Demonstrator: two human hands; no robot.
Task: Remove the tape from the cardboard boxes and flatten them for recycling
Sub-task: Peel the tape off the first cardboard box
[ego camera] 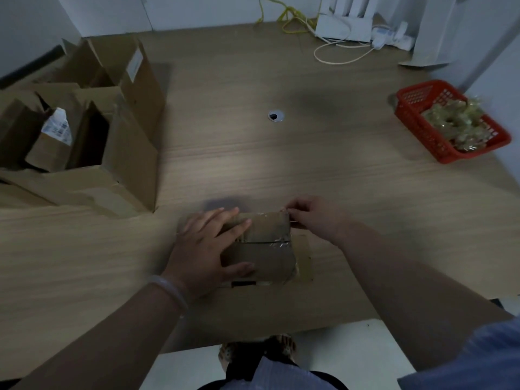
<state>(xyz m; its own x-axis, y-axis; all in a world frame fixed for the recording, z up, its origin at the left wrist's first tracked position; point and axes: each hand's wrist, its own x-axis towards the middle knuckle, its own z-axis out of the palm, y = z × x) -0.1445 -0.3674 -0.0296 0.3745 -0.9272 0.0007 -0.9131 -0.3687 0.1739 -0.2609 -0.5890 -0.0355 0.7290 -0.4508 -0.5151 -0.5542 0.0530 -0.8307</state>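
On the near middle of the table (281, 164), close to its near edge: small cardboard box (261, 263), closed, glossy tape (278, 243) along the top seam and round the right corners. Left hand (208, 249) laid flat on the left part of the box, fingers straight and spread, thumb along the near side, pressing down to steady it. Right hand (312, 215) at the far right top corner, fingertips drawn together, pinching an apparent loose end of the tape; extent of lifting impossible to tell in so dim a view. Likely step: peeling a strip, with the box not yet opened or flattened.

Off to the left, a heap of bigger cardboard boxes (112, 164), flaps open, labels showing, probably awaiting the same treatment. Far right, a red basket (408, 108) holding crumpled wads of stripped tape (455, 125).

Risks from here:

1. Tearing the strip short, from a pinch on too thin a sliver or a pull too steep and quick. Would leave a remnant stuck flat and hard to lift again.
2. Ripping the paper face off the cardboard along with the tape, from pulling straight up rather than low and back along the seam.
3. Sliding or tipping the box rightward: light box, smooth tabletop, steadying hand on the left part only. Worse with a sideways tug.
4. Slipping off the end altogether: glossy film, small purchase.
5. Freed tape curling back onto fingers or box, given the basket well apart on the far right.
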